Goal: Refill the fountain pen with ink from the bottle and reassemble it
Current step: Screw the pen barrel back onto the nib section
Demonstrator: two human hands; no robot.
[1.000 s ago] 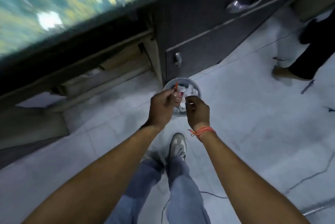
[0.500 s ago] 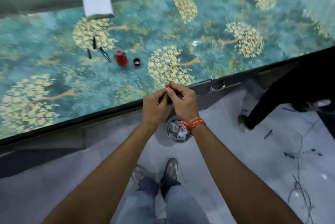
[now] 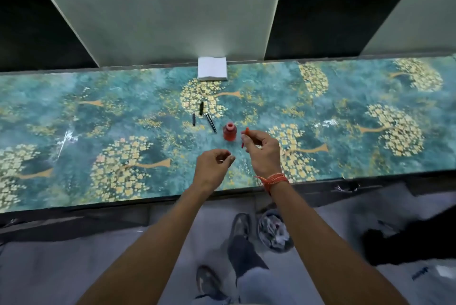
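1. Long teal surface (image 3: pixel 74 131) with gold tree pattern, set against a pale wall panel.
2. White tissue stack (image 3: pixel 212 71) at the far edge.
3. Round bin (image 3: pixel 274 230) of crumpled paper on the floor, beside a shoe.
4. Left hand (image 3: pixel 212 168) over the near surface, grip loosely curled, holding nothing.
5. Right hand (image 3: pixel 261 150) with grip pinching a thin orange dropper (image 3: pixel 245 135), just beside the bottle.
6. Open red ink bottle (image 3: pixel 229 132) standing mid-surface.
7. Three dark pen parts (image 3: pixel 211 122) lying apart, just behind the bottle.

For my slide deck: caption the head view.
Right hand pinches a slim red ink-filled pen part beside the open red ink bottle; black pen pieces lie on the patterned counter.
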